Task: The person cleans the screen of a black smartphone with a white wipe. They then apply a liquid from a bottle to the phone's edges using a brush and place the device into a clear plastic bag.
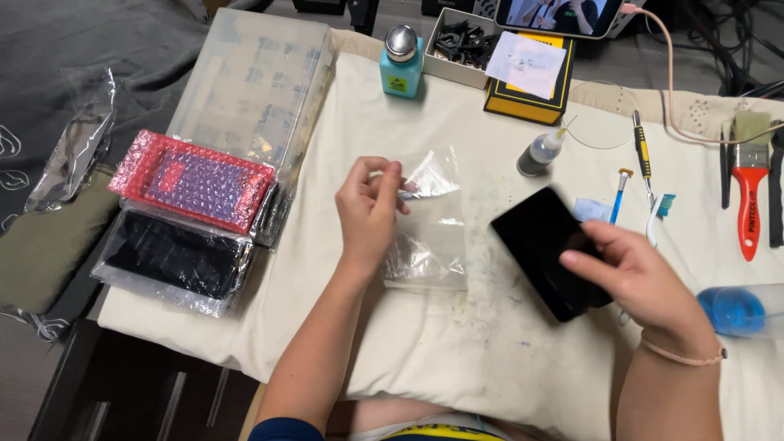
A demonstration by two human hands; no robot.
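My left hand (369,214) pinches the top edge of a clear plastic zip bag (429,237), which hangs down onto the cream cloth (457,335). My right hand (645,286) grips a flat black phone (545,245) by its lower right side, holding it tilted just above the cloth, to the right of the bag. The two hands are apart, with the bag between them.
At the left lie a red bubble-wrapped parcel (194,181), a black wrapped item (175,257) and a clear plastic box (253,82). Behind are a teal pump bottle (401,64), a yellow-black box (529,77) and a small dropper bottle (539,153). Screwdriver, toothbrush, red brush (749,192) and blue bottle (739,310) sit right.
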